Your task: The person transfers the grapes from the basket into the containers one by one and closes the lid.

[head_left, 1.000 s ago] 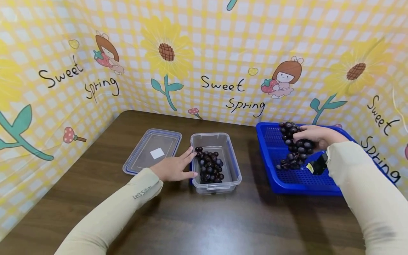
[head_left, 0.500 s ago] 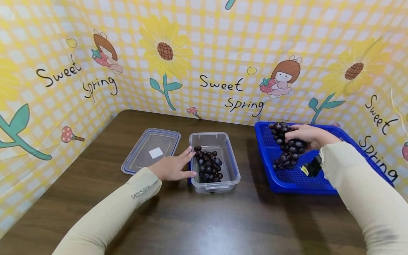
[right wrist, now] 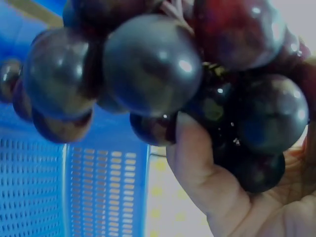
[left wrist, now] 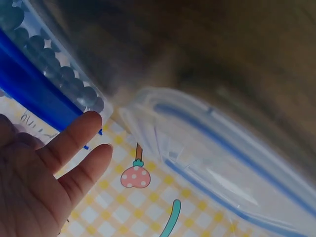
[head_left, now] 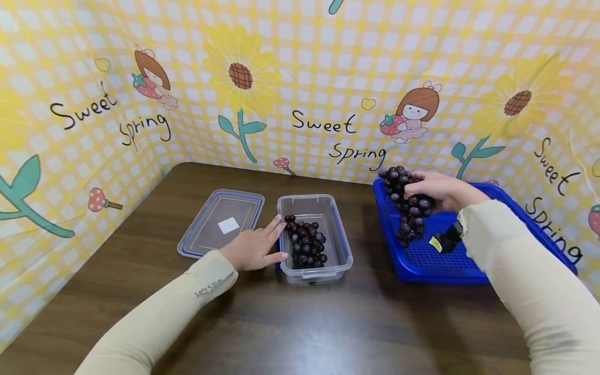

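Observation:
In the head view my right hand grips a bunch of dark grapes above the left side of a blue plastic basket. The right wrist view shows the thumb pressed against the held grapes. My left hand has its fingers spread and touches the left rim of a clear plastic container with blue edging. Another bunch of dark grapes lies inside that container. In the left wrist view the straight fingers reach the container's blue side clip.
A clear lid with a blue seal and a white label lies left of the container, behind my left hand. Brown wooden tabletop extends in front. A yellow checked cloth stands upright around the back and sides.
My right hand has lifted the grapes higher and moved them left, toward the basket's left rim. The left hand keeps its place at the container.

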{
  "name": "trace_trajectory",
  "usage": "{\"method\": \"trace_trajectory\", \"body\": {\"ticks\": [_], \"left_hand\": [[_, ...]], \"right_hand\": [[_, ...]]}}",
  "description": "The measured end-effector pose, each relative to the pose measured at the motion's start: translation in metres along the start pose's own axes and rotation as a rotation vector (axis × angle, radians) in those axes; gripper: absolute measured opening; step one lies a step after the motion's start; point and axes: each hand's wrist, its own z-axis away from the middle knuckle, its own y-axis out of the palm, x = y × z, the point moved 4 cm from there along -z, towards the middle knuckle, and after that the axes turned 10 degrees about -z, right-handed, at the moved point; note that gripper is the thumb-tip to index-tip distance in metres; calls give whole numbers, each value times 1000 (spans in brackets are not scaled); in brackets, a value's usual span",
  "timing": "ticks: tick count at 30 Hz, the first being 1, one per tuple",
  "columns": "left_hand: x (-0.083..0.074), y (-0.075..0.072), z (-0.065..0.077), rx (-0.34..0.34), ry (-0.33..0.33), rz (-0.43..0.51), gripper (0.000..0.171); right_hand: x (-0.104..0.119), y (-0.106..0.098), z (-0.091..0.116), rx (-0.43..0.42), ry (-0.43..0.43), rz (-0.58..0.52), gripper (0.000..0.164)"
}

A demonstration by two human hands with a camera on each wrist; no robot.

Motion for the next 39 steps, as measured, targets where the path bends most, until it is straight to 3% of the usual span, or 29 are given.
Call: {"method": "trace_trajectory", "body": {"ticks": [8, 13, 18, 25, 30, 39], "left_hand": [[5, 1, -2, -12, 33, 53, 79], [5, -1, -1, -39, 59, 11, 78], [5, -4, -3, -65, 50, -52, 80], [4, -4, -3, -57, 28, -37, 79], [5, -1, -3, -52, 23, -19, 79], [6, 2, -1, -31, 13, 30, 79]], "right_hand": [[15, 9, 0, -11, -34, -52, 86], [26, 20, -2, -9, -65, -85, 83], [32, 34, -6, -55, -79, -105, 75], [37, 54, -12, -117, -78, -92, 84], [37, 73, -18, -137, -105, -122, 78], [30, 109, -28, -221, -238, 11, 72]]}}
